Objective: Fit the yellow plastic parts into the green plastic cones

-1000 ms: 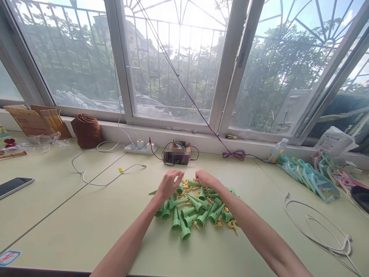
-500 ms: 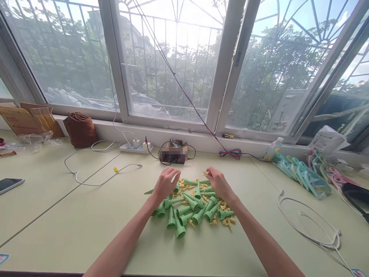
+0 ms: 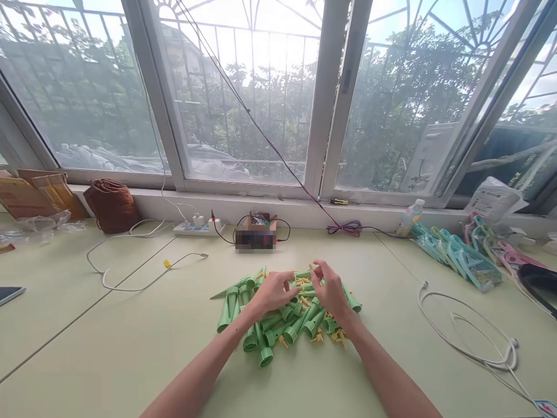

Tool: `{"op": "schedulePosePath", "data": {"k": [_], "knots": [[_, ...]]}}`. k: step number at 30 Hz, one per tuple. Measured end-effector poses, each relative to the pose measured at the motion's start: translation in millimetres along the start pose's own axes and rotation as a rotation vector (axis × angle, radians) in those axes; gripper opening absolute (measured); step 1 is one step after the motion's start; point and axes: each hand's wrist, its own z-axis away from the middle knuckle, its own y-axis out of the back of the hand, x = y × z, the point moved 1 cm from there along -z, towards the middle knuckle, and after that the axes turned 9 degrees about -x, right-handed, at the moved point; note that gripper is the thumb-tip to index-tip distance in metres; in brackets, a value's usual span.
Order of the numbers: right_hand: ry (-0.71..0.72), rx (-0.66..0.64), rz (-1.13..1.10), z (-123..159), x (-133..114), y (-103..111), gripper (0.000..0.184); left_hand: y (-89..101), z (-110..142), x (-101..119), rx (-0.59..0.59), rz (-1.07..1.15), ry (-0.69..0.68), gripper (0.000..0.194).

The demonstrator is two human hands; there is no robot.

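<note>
Across the middle of the pale green table (image 3: 130, 348), seen from the head camera, lies a loose heap of green cones (image 3: 300, 326), tapered and smooth, each with a wide, ribbed, hollow end; most lie on their sides, pointing different ways. Small yellow pegs (image 3: 319, 335), several with short side arms, are scattered among them and along the near edge. The right hand (image 3: 329, 288) pinches one yellow peg (image 3: 311, 268) between thumb and fingertips above the heap. The left hand (image 3: 274, 293) is bent over the cones, thumb apart from the fingers; whether it grips anything cannot be told. Both hands hide part of the heap. Beyond stand a partly blurred box (image 3: 256, 239) and a power strip (image 3: 198, 229); a white cable (image 3: 467, 357) loops well to the right.
</note>
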Motion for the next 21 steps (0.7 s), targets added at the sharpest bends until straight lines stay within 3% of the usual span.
{"op": "schedulePosePath", "data": {"k": [11,21], "knots": [[-0.047,0.055,-0.112,7.7,-11.2,-10.5,0.018,-7.1,8.5,0.6,-0.007,0.041,0.023,0.020],[-0.204,0.086,-0.507,10.3,-11.1,-9.9,0.023,-3.3,12.2,1.9,0.059,0.263,0.096,0.016]]}}
